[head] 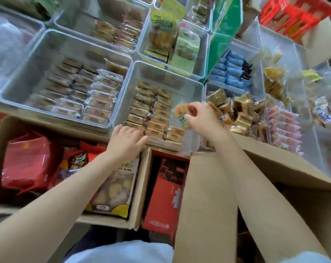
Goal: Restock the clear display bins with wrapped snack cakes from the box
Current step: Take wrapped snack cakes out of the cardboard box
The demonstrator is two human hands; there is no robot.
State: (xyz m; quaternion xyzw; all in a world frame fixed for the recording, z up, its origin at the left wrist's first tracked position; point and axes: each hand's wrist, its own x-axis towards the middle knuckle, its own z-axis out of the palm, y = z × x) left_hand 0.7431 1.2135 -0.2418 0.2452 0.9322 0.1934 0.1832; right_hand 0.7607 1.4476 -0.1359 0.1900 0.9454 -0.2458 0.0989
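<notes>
My right hand (202,115) pinches a wrapped snack cake (181,115) above the right side of the middle clear bin (198,86). That bin holds two neat rows of tan wrapped cakes (151,112) along its left side. My left hand (125,138) rests with straight fingers on the bin's near edge, touching the nearest cakes. An open cardboard box (208,186) stands under my right forearm, and what it holds is hidden.
A larger clear bin (28,59) on the left holds rows of wrapped cakes. To the right a bin holds loose brown cakes (238,112), then pink packs (284,126). A cardboard box (140,186) with red bags and a cookie pack sits below left. A red carton (162,196) stands between the boxes.
</notes>
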